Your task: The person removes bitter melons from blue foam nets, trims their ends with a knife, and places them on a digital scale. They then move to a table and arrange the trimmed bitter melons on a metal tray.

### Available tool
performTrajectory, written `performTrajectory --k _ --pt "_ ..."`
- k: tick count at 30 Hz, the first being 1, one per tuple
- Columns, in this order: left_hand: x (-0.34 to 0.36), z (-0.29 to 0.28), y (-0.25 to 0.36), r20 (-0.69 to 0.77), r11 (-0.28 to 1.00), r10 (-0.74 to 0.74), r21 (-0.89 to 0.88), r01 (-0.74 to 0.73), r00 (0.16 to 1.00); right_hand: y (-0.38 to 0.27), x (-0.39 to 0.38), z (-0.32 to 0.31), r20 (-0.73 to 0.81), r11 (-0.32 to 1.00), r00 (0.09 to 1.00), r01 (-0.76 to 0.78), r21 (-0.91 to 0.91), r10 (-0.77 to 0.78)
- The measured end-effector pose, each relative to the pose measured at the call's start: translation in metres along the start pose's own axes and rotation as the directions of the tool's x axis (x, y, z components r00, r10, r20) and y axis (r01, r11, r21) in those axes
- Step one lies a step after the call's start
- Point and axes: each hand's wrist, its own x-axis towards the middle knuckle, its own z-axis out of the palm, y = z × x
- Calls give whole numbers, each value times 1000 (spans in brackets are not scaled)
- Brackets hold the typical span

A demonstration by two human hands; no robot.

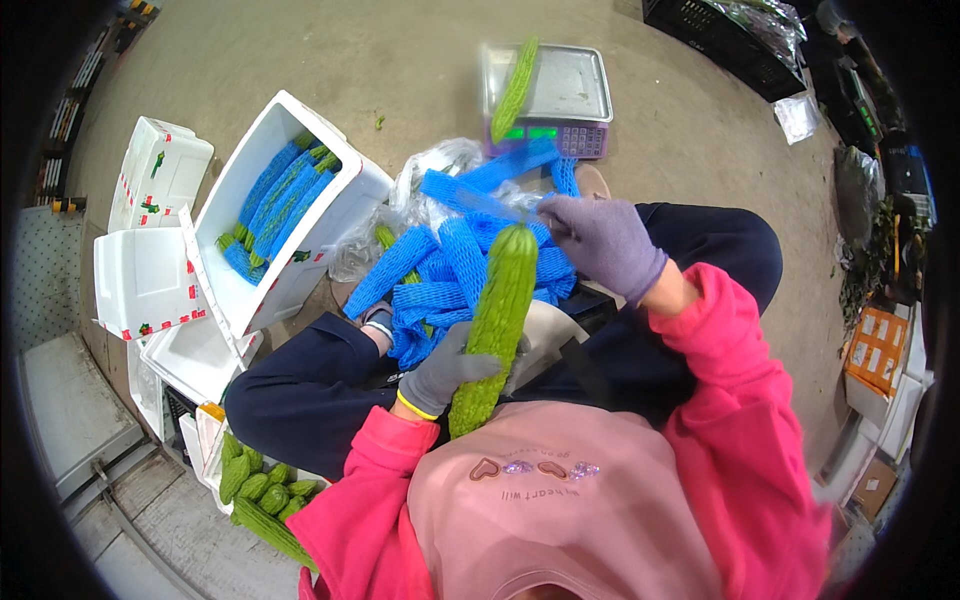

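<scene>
My left hand (450, 370), in a grey glove with a yellow cuff edge, is closed around the lower part of a large green bitter melon (500, 290). The melon is held upright in front of my chest, its top end close to my right hand. My right hand (605, 245), in a purple-grey glove, pinches the end of a blue foam net sleeve (470, 195), slightly smeared by motion. Beneath the melon, in my lap, lies a heap of blue net sleeves (440, 270).
A white foam box (340, 215) at left holds sleeved bitter melons (285, 205). Another bitter melon (515, 90) lies on a scale (570, 85) ahead. Bare melons (265, 490) fill a container at lower left. A black crate (725, 45) stands at far right.
</scene>
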Motion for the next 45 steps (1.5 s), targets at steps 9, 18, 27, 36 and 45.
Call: performTrajectory --k 9,18,27,36,45 --pt "-4 -5 -2 -14 993 69 -91 -70 998 20 0 7 160 935 951 -294 201 264" --pt "8 -5 -2 -167 1000 15 27 -11 986 -10 9 -22 472 389 775 -623 678 420" --pt "17 2 -1 -223 974 -44 206 91 974 -18 6 -17 585 275 743 -667 693 326" --pt "18 4 -2 -144 982 -3 188 30 990 -16 1 -23 539 176 763 -621 763 356" --pt "23 0 -1 -150 976 39 217 -6 988 16 4 -67 234 137 762 -389 911 603"
